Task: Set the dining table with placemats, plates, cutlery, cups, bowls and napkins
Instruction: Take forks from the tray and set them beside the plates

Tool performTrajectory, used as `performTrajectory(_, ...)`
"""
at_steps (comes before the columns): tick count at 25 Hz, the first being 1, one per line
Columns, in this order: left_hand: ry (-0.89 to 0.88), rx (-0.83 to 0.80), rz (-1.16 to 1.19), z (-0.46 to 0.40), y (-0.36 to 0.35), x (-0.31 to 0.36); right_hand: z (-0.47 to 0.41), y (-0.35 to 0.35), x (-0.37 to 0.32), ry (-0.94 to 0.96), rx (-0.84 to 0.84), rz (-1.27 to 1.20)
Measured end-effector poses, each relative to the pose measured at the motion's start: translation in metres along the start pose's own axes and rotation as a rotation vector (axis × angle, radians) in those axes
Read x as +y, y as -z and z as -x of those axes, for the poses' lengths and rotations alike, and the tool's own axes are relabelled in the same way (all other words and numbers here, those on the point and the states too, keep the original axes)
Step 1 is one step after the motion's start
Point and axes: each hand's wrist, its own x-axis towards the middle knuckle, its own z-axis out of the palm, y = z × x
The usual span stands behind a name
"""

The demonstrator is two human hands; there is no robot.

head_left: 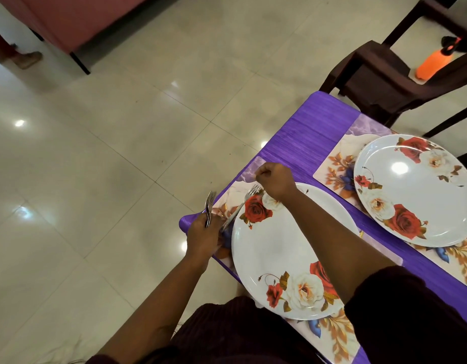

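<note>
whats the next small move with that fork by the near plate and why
Probably nudge the fork leftward, clear of the near plate: it lies slanted with its tines over the rim. The right hand hovers over them; the left hand holds spare forks.

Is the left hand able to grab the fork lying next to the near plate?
Probably not yet: the left hand already grips a bundle of forks. The lone fork lies right beside it, unblocked, its tines near the right hand.

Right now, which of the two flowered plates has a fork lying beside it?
The nearer plate, under the person's arms: a single fork lies along its left rim on the placemat. The farther plate has none.
</note>
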Motion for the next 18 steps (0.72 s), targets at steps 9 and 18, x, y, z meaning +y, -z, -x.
performTrajectory(9,0.031,-0.386,0.279,-0.001,0.016,0.056,0.038,-0.025,-0.077,-0.028,-0.284,-0.58)
performTrajectory(18,-0.006,-0.534,0.441,-0.062,0.075,0.091,-0.002,-0.053,-0.128,-0.006,-0.051,-0.461)
